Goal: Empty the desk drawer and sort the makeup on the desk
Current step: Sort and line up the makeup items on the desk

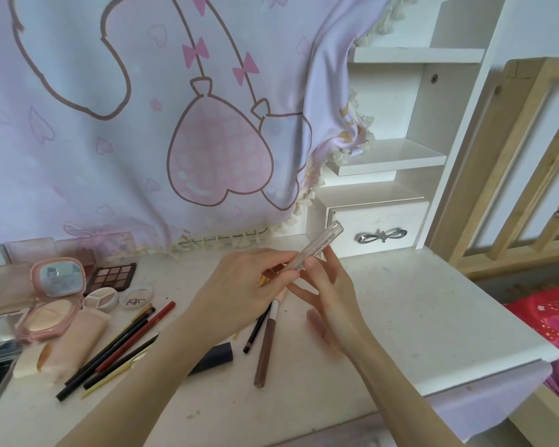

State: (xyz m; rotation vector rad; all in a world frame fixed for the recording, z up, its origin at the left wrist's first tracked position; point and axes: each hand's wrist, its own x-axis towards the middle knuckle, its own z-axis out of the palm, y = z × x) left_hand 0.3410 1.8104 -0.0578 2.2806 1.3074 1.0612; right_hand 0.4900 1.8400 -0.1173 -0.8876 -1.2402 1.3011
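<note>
Makeup lies spread over the left half of the bench (417, 304), and it looks half sorted already: flat cases sit together at the far left, with an open pink compact (54, 295) propped so its mirror faces up, an eyeshadow palette (113, 275) just behind it and two small round pots (120, 298) beside it. Pencils (117, 346) lie in a loose fan nearer the front edge, all pointing much the same way, which reads as a pile of long thin things kept apart from the cases. A brown liner (265, 346) and a thinner dark pencil (255, 332) lie by themselves under the hands, probably not yet put with their kind. Above them the left hand (239, 291) has its grip closed around the lower end of a clear tube (317, 246), fingers curled round it, tilting it up toward the right, perhaps to see what it is before choosing a pile. Right hand (329, 285) is spread and relaxed, fingers straight, with a fingertip resting against the tube's side as if steadying it; it grasps nothing. Behind, the small drawer (378, 227) with the bow handle stands slightly ajar; I cannot see inside it. A pink cloth (142, 124) hangs over the back of the bench.
</note>
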